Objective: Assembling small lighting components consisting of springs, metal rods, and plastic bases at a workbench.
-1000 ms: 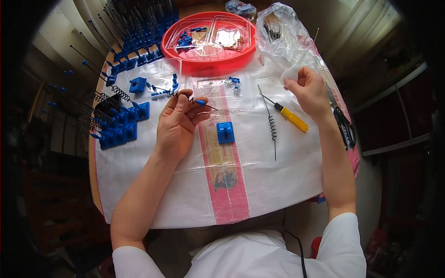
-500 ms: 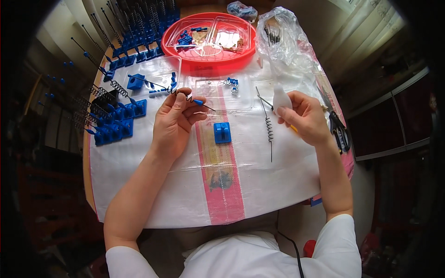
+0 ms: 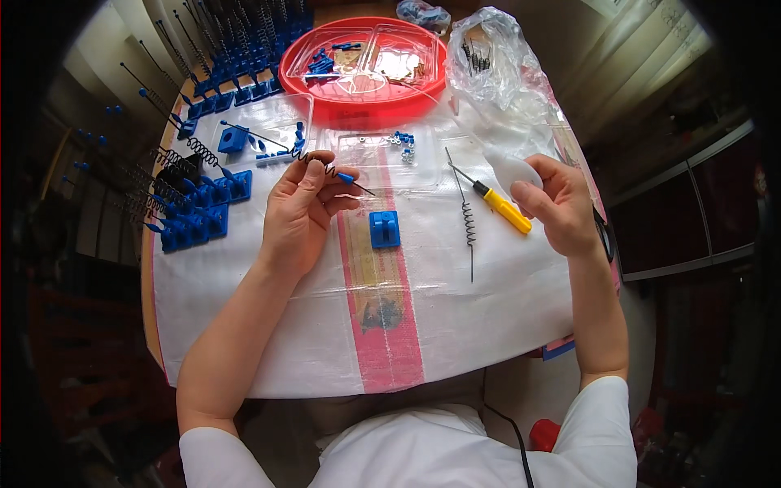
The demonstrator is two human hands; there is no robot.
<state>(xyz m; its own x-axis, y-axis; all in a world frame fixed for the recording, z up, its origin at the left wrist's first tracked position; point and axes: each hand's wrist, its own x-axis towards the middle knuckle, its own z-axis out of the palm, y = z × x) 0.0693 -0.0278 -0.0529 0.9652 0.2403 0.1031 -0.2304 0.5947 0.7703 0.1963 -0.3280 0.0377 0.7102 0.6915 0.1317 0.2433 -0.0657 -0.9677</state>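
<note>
The left hand pinches a thin spring rod between thumb and fingertips: a dark wire with a coiled stretch in the middle and a small blue tip at its right end, held just above the worktop. The right hand is curled around a small white object, perhaps a bottle or tube; its kind cannot be told.

Between the hands, a blue block lies on the pink stripe of the woven sheet, near the left hand. Right of it lies a second spring rod, and beside that a yellow-handled screwdriver, almost under the right hand. Further off stand a clear tray with small screws and a red divided dish of parts. Finished pieces, blue blocks with rods standing up, are ranked along the far left.

By the look of it, the step in hand is readying one rod for its block. The next move would call for bringing the rod's end accurately to the block's slot, which needs the block steadied; the right hand is occupied, so it would have to free itself or apply what it holds first.
</note>
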